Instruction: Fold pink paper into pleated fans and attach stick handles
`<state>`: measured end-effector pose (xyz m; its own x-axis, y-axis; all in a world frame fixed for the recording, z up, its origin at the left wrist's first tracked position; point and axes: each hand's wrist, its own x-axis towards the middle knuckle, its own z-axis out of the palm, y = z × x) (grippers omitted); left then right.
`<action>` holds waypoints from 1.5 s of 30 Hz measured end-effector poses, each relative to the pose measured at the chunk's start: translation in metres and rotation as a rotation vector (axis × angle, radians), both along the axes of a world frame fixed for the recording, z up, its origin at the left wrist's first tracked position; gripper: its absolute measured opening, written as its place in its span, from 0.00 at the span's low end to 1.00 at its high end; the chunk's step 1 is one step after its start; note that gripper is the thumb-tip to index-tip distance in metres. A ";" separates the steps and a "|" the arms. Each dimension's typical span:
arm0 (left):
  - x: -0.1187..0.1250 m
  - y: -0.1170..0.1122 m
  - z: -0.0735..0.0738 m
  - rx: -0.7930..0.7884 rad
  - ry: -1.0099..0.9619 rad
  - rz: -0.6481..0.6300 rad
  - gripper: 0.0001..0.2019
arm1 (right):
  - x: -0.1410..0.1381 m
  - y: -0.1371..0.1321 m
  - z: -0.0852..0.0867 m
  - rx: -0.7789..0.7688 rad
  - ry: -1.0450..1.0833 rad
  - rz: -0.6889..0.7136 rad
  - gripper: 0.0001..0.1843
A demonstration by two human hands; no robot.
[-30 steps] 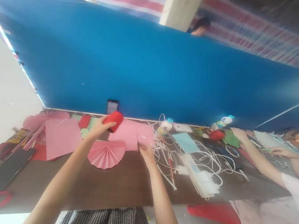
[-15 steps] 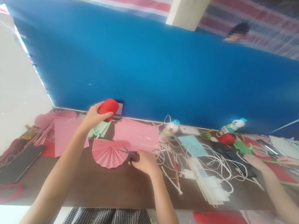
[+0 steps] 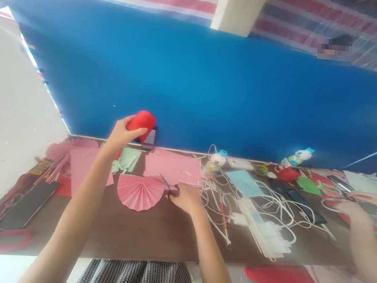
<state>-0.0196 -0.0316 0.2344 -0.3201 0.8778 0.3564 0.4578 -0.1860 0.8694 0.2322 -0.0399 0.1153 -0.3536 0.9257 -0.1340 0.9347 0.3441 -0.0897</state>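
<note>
My left hand [image 3: 122,131] grips a bright red rounded object [image 3: 144,122], perhaps a roll of ribbon, raised above the back of the table. A phone [image 3: 148,140] leans against the blue panel just behind it. In my right hand [image 3: 185,198] is a pair of scissors [image 3: 166,182], its blades parted and pointing left. Beneath the blade tips lies a pleated pink paper fan [image 3: 139,194], spread into a half circle. Behind the fan is a flat pink sheet [image 3: 173,166]. A green sheet with a pen [image 3: 129,164] rests below my left wrist.
A blue panel [image 3: 194,84] rises along the table's back edge. To the right sit a bottle [image 3: 216,161], a light blue packet [image 3: 244,183], tangled white cables and a power strip [image 3: 256,228]. A co-worker's hands [image 3: 357,210] are farther right. A dark phone [image 3: 29,206] lies left.
My left hand has lifted the red object slightly up and to the right. My right hand with the scissors has shifted up a little. The co-worker's near hand has moved right.
</note>
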 end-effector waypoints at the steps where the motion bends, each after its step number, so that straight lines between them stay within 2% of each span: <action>1: 0.002 0.001 0.000 0.004 -0.002 -0.006 0.28 | -0.002 0.002 0.002 0.010 -0.004 0.023 0.18; 5: 0.008 0.001 0.001 0.016 -0.001 -0.005 0.29 | -0.013 0.009 0.014 0.042 -0.012 0.121 0.17; 9: 0.012 0.000 0.003 0.015 0.006 -0.021 0.28 | -0.030 0.013 0.024 0.061 -0.061 0.160 0.18; 16: 0.014 -0.003 0.005 0.006 0.021 -0.035 0.27 | -0.052 0.019 0.031 0.036 -0.074 0.214 0.19; 21: 0.014 -0.003 0.003 0.002 0.011 -0.026 0.29 | -0.055 0.024 0.031 0.048 -0.087 0.243 0.18; 27: 0.013 -0.005 0.003 -0.001 -0.004 -0.047 0.30 | -0.054 0.026 0.028 0.042 -0.130 0.261 0.11; 34: 0.010 -0.008 0.005 0.012 -0.032 0.021 0.27 | -0.045 0.023 0.029 0.023 -0.116 0.192 0.19; 38: 0.011 -0.010 0.005 0.006 -0.026 -0.015 0.28 | -0.049 0.022 0.032 0.018 -0.119 0.206 0.20; 45: 0.011 -0.012 0.005 0.006 -0.029 -0.022 0.28 | -0.058 0.025 0.033 0.006 -0.132 0.251 0.15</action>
<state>-0.0082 -0.0434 0.2398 -0.3110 0.8826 0.3526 0.4278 -0.2013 0.8812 0.1745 -0.0149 0.1488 -0.5522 0.8121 -0.1886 0.8233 0.5668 0.0299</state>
